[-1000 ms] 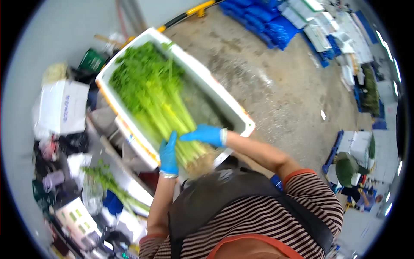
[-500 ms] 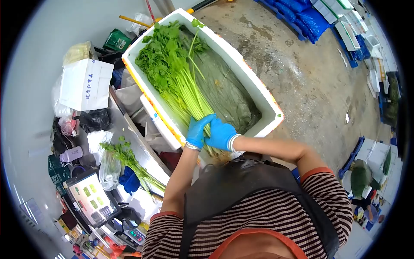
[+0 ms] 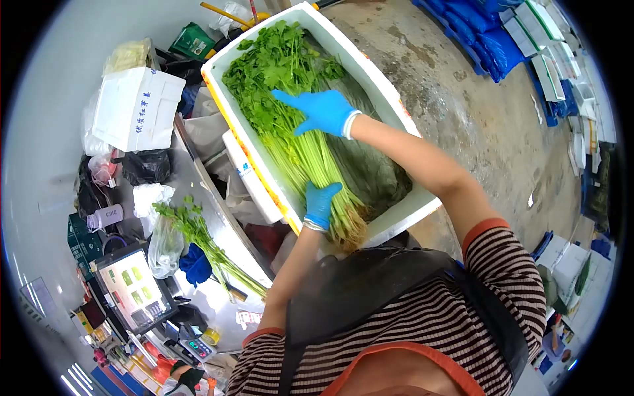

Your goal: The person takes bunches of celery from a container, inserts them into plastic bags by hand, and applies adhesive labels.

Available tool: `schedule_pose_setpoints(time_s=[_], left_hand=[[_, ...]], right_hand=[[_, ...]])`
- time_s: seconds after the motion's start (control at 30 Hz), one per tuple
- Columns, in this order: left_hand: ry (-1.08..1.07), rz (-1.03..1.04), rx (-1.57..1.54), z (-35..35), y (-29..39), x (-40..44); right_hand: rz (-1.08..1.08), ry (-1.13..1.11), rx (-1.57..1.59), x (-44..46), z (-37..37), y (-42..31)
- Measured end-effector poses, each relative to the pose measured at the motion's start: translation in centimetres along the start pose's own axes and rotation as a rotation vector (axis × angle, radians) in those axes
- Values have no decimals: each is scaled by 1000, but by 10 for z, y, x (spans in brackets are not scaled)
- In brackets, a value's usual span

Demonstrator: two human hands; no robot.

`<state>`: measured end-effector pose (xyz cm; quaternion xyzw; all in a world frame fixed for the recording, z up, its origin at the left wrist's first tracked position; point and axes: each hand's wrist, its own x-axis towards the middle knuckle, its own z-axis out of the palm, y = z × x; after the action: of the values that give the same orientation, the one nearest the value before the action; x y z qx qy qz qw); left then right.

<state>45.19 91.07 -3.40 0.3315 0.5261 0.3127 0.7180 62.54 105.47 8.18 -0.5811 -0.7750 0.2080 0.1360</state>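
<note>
A large bunch of leafy green stalks (image 3: pixel 300 148) with pale roots lies along the left side of a white foam box (image 3: pixel 389 99), roots toward my body. My left hand (image 3: pixel 321 203), in a blue glove, is wrapped round the lower stalks just above the roots. Over the upper stalks and leaves is my right hand (image 3: pixel 320 113), also blue-gloved, with thumb and fingers spread apart. Dark plastic sheeting (image 3: pixel 373 155) lines the box floor beside the bunch.
Left of the box, a metal table (image 3: pixel 198 173) bears loose green stalks (image 3: pixel 201 241), a plastic bag (image 3: pixel 165 247) and a touch screen (image 3: pixel 135 290). A white carton (image 3: pixel 137 109) stands behind them. Blue sacks (image 3: pixel 492 49) lie at the upper right. People are visible far off.
My right hand has let go of the lower stalks and moved up over the leaves, its fingers now spread. My left hand stays at the lower stalks, now farther right with the bunch.
</note>
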Motion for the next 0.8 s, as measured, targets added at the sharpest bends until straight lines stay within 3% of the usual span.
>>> schedule_pose_setpoints(time_s=[0.17,0.27,0.3,0.37,0.4,0.43,0.47,0.53,0.6,0.63,0.67,0.7,0.77,0.8], left_hand=[[66,0,-1,-1,-18,7],[109,-55,70,-6,-37,17],[104,-60,78,-5,-39,16],[100,-58,93,-5,-39,16],[101,-69,129,2,-16,7],[117,-49,150,1,-19,8],[131,-28,170,0,-25,10],[106,-7,98,3,-22,8],[124,-16,119,7,-16,5],[127,-16,129,9,-14,5],[131,7,98,9,-16,5],[160,24,140,9,-24,10],[223,51,232,4,-46,17],[223,19,189,14,-19,5]], right_hand=[[-47,-325,-223,61,26,49],[-157,-236,-245,67,23,56],[-89,-166,-350,77,22,57],[25,217,-329,109,5,87],[-7,370,-234,124,-18,95],[131,409,-79,141,-49,93],[308,120,262,153,-106,75],[-190,543,364,176,-110,77],[-334,521,215,170,-126,60],[-218,294,21,151,-136,37],[2,111,36,138,-103,34],[-120,115,-144,118,-80,30],[-36,-262,-331,85,-40,22],[8,-371,-366,76,-17,30]])
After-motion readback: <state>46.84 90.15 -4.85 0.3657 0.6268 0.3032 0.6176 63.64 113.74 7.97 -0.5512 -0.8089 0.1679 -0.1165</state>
